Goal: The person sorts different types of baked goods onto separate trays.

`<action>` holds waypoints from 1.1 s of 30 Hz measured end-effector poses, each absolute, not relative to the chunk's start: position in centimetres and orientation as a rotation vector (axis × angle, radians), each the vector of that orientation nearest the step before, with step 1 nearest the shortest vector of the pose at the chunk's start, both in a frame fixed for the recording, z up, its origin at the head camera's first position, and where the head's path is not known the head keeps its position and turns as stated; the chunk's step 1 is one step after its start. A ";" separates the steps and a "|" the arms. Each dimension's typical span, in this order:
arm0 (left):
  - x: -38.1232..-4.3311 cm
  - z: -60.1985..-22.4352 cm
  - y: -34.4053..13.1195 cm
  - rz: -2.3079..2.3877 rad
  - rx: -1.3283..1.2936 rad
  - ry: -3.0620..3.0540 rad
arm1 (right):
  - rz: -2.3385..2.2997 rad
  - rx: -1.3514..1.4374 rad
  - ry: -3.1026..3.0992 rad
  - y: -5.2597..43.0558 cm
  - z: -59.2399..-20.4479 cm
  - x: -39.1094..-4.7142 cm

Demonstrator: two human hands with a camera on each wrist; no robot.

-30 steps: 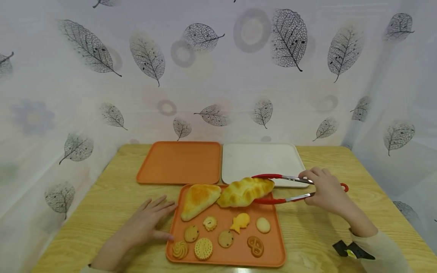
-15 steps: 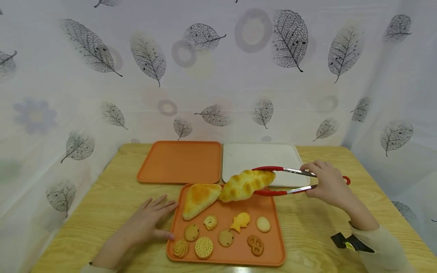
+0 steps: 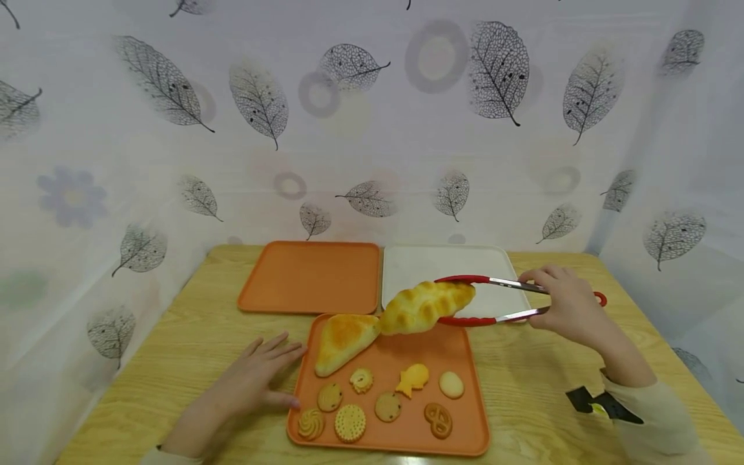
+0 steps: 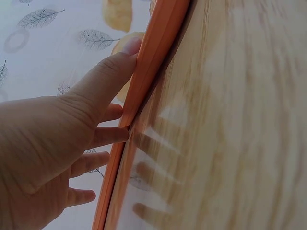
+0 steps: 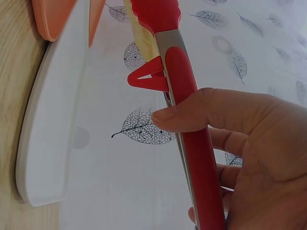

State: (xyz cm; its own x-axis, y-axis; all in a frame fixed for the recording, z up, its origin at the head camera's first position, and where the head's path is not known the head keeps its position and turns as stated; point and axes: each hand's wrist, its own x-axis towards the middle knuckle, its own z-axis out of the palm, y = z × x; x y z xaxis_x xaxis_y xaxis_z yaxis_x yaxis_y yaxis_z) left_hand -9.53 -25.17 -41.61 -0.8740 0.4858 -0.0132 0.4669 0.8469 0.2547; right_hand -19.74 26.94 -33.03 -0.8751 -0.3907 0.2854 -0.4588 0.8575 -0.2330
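Wood-grain table [image 3: 192,336], one. Trays, three: orange front tray [image 3: 453,352], left of the grip and nearer the body, bearing one triangular bread and eight biscuits; white tray [image 3: 442,261], just beyond and left of the grip; orange rear tray [image 3: 310,278], farther left. Tongs [image 3: 514,284], one pair, steel with red tips: right hand [image 3: 572,307] has fingers and thumb wrapped about them, arms part-spread, long bread between the tips. Long bread [image 3: 427,308], one: golden yellow, lumpy, browner along ridges, right end higher; left of the grip, over the front tray's far side. Contact with the triangular bread cannot be told. Left hand [image 3: 258,371]: fingers extended, thumb on the front tray's rim. Triangular bread [image 3: 347,342], one: browned top, paler edges; left of the long bread. Biscuits, all left of the grip and nearer the body: dotted round [image 3: 351,423], fish [image 3: 413,380], pretzel [image 3: 438,420], swirl [image 3: 310,424], two speckled rounds [image 3: 388,407], scalloped ring [image 3: 361,381], plain oval [image 3: 451,385].
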 end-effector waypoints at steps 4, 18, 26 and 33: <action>-9.5 -41.6 -25.3 0.385 0.759 2.941 | 0.450 0.639 -2.794 27.0 -32.6 -19.8; -9.4 -41.8 -25.5 0.422 0.775 2.955 | 0.525 0.686 -2.775 24.6 -32.7 -22.1; -9.4 -41.6 -25.5 0.400 0.793 2.947 | 0.559 0.669 -2.816 22.9 -33.0 -24.0; -9.4 -41.7 -25.5 0.375 0.804 2.961 | 0.615 0.649 -2.850 20.7 -33.6 -26.4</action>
